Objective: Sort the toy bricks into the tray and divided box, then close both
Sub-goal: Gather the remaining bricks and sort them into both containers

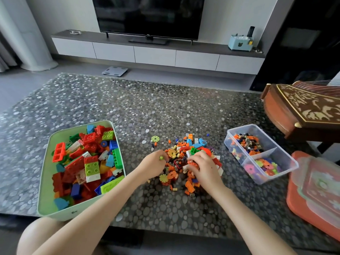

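Observation:
A pale green tray (46, 162) at the left holds many large bricks in red, green and blue. A clear divided box (276, 142) at the right holds small dark and orange pieces in its far part and flower-shaped pieces in its near part. Between them lies a loose pile of small bricks (185, 162). My left hand (153, 166) is at the pile's left edge and pinches a small green piece. My right hand (204, 167) is on top of the pile with its fingers curled round several small bricks.
Two lids, one clear and one orange (316, 190), lie stacked at the right edge of the pebble-patterned table. A carved wooden instrument (303, 107) stands behind the box. A green flower piece (155, 138) lies apart from the pile.

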`<state>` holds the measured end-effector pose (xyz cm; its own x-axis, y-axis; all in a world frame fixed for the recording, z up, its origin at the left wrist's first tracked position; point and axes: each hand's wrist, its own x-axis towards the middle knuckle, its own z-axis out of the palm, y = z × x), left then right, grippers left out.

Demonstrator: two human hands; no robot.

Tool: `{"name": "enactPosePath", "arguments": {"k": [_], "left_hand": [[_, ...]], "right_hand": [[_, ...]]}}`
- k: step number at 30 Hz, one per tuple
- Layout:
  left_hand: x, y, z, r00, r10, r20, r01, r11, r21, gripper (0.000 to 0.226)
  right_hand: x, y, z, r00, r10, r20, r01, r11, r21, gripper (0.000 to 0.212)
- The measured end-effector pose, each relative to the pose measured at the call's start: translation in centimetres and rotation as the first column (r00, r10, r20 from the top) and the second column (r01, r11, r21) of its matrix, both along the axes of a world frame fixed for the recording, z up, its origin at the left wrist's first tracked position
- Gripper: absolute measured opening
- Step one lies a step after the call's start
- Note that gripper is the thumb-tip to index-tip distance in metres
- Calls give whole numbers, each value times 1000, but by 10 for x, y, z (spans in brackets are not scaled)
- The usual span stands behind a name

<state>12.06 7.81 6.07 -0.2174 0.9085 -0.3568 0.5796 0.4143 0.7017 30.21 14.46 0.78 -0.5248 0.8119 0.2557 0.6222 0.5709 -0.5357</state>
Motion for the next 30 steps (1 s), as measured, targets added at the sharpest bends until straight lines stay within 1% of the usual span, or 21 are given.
{"name": "enactPosePath", "arguments": {"k": [2,4,7,9,10,11,13,15,17,19,20,21,23,24,25,26,28,29,30], "left_hand": [[6,-1,-3,998,26,57,-25,1000,-9,29],[13,1,-4,996,15,92,-13,1000,-18,29],[22,8,-3,998,-63,19,63,998,5,23],[27,10,-4,989,-133,-56,136,990,43,18],[29,10,-4,974,-182,-136,192,979,69,17],[30,9,-6,940,-238,-245,264,961,78,18],[31,6,-11,839,-325,-437,373,928,25,24],[30,3,-18,778,-360,-515,402,915,-34,31],[26,2,-22,769,-360,-528,395,917,-51,34],[21,3,-24,772,-349,-532,385,922,-45,36],[19,3,-25,777,-339,-531,379,925,-36,36],[17,4,-24,786,-329,-524,369,929,-29,36],[13,5,-24,800,-307,-515,347,938,-21,37],[11,6,-23,800,-301,-519,341,940,-18,37],[10,5,-22,797,-294,-527,339,941,-12,37],[9,5,-22,798,-287,-531,338,941,-1,36],[7,5,-19,832,-248,-497,311,949,46,33],[7,5,-17,873,-210,-439,271,959,79,32],[6,5,-14,925,-158,-345,208,972,112,30]], "right_hand": [[8,4,6,989,-88,-116,74,990,-119,19],[15,5,11,965,-176,-193,124,959,-257,20],[21,4,17,923,-276,-269,144,894,-424,24],[23,5,21,906,-315,-281,158,870,-467,25],[23,5,21,917,-311,-250,180,881,-437,24],[23,7,21,935,-295,-198,208,906,-368,23],[24,12,19,963,-256,-85,235,950,-204,21],[25,15,17,976,-216,29,218,970,-108,19],[26,16,16,976,-202,78,206,977,-56,15],[23,18,19,971,-234,39,233,972,20,17],[19,20,20,968,-245,43,242,968,71,21],[15,23,22,964,-247,94,236,965,116,28],[3,31,22,931,-203,305,162,975,154,38],[-3,34,22,898,-169,406,111,980,164,38],[-7,37,21,872,-147,467,74,983,170,33],[-10,39,21,859,-140,492,62,983,172,29],[-11,41,22,872,-144,468,71,983,170,22],[-10,40,23,890,-139,434,77,984,158,21],[-8,39,24,915,-132,382,84,987,139,20]]}}
